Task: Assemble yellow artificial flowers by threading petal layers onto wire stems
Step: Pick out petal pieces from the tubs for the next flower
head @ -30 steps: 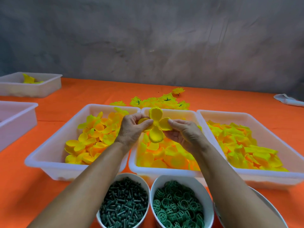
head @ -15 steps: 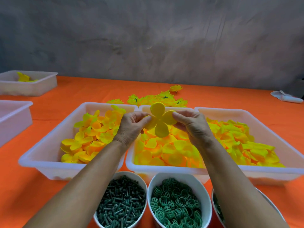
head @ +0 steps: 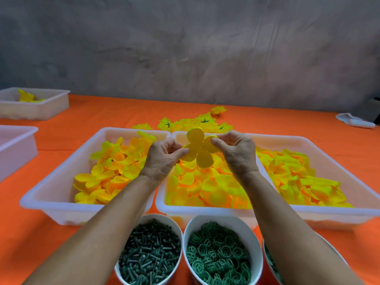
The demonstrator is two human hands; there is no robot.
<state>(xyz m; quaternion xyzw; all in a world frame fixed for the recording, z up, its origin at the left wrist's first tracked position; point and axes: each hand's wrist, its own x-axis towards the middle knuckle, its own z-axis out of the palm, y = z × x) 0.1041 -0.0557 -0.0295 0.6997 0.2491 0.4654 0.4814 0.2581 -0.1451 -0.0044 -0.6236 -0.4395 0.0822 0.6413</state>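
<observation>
A yellow four-lobed petal layer is held up above the middle white tray. My left hand pinches its left lobe. My right hand pinches its right lobe. No wire stem shows between my fingers. The middle tray, the left tray and the right tray are full of loose yellow petal layers. A heap of assembled yellow flowers lies on the orange table behind the trays.
Near the front edge stand a white bowl of dark green stem pieces, a bowl of green rings and a third bowl, mostly hidden by my right arm. Two more white trays sit far left. A white cloth lies far right.
Both hands hold the petal layer throughout and have lifted it slightly. My view has shifted a little, so the trays sit lower left in frame.
</observation>
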